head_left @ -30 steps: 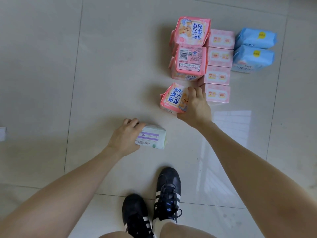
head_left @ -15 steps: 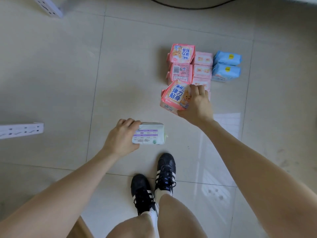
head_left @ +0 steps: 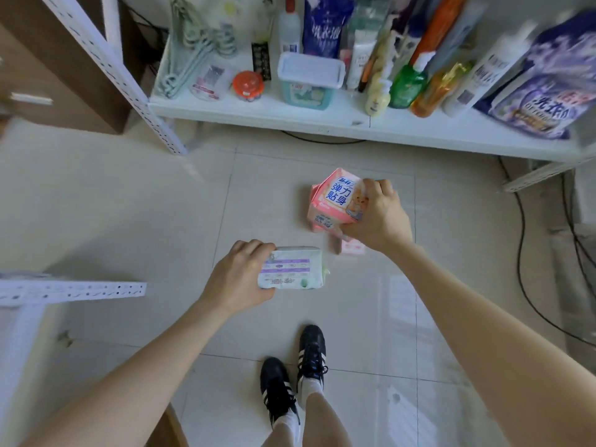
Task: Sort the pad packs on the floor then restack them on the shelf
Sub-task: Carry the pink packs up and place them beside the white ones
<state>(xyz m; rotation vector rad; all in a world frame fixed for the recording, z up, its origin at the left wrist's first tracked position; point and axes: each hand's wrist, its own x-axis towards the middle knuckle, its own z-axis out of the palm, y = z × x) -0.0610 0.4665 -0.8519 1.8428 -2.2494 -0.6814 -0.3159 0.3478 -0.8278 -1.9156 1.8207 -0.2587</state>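
**Two packs in hand, heading for the shelf**

The person stands facing the white shelf (head_left: pixel 290 116), one pad pack in each hand, so by my reading the restacking step is under way. The left hand (head_left: pixel 237 280) has its fingers clamped over the end of a white-and-purple pack (head_left: pixel 292 269), carried flat, below and in front of the shelf edge. The right hand (head_left: pixel 375 217) is closed round a pink pack (head_left: pixel 337 200), held nearer the shelf and a little higher. Directly under that hand, a sliver of another pink pack (head_left: pixel 353 248) shows on the floor (head_left: pixel 129 204); any others on the floor are hidden or out of frame.

Count: two packs held, one white-and-purple and one pink, plus at least one pink left below.

The shelf board is crowded with bottles, a lidded tub (head_left: pixel 308 80) and detergent bags, with no obvious free patch. The next move likely calls for finding a clear spot or another tier, then setting each pack down squarely.
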